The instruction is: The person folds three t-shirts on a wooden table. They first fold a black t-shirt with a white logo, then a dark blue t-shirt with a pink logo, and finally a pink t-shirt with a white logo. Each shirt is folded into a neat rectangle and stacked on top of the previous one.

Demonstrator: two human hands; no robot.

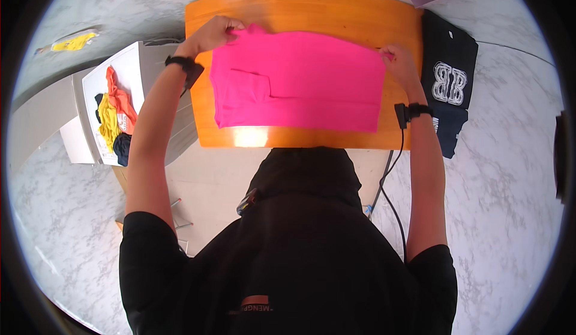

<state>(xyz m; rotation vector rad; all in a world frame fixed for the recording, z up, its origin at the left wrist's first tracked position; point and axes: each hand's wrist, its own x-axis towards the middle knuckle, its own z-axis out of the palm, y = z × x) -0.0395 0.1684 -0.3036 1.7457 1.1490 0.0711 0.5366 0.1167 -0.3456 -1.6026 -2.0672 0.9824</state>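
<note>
A bright pink garment [310, 76], likely a T-shirt, lies spread on the orange wooden table [333, 11], with a folded-over sleeve part showing near its left end. My left hand [220, 31] pinches its far left corner, where the cloth bunches up a little. At the far right corner, my right hand [398, 62] grips a bit of the same edge. Between the two hands the far edge runs fairly straight, dipping towards the right. Any layers under the top one are hidden.
Right of the table lie a black garment [450, 56] with white lettering and a dark navy one [450, 125]. On the left, a white cabinet [135, 60] bears orange cloth [118, 96], yellow cloth [107, 119] and dark cloth. A black cable [382, 186] hangs from my right wrist strap.
</note>
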